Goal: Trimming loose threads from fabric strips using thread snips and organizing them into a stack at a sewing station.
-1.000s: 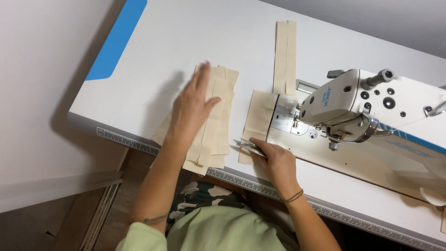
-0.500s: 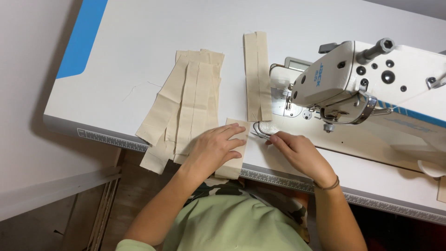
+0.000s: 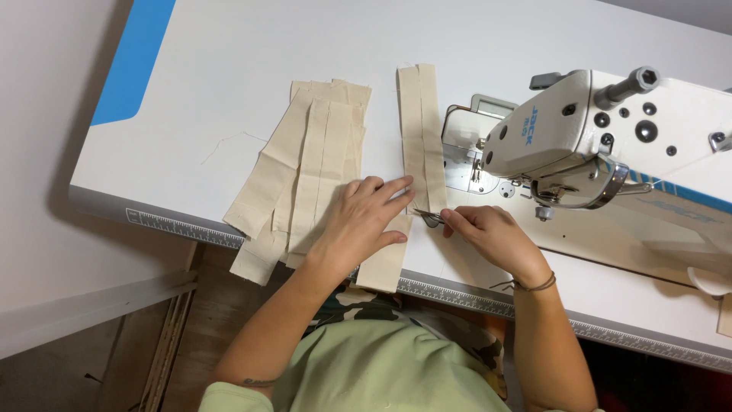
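1. Right hand [image 3: 492,236]: clenched round small metal snips [image 3: 428,217], tips pointing left. It sits at the near edge of the table [image 3: 229,69], just in front of the sewing machine [image 3: 602,145].
2. Left hand [image 3: 358,225]: flat and released, fingers spread, pressing down on a cloth strip [image 3: 385,263]. Not gripping it.
3. That strip runs near-to-far, and its near end hangs over the table's front edge by the printed ruler [image 3: 175,227].
4. Key relation: the snips' tips meet the near end of a second long strip [image 3: 421,130], just right of the left fingertips. The right hand is the nearer one.
5. The second strip's long axis also runs near-to-far, heading toward the table's far edge alongside the machine's needle plate [image 3: 461,156].
6. Left of the hands: a fanned stack of similar strips [image 3: 305,168], same axis, near ends overhanging the front edge.
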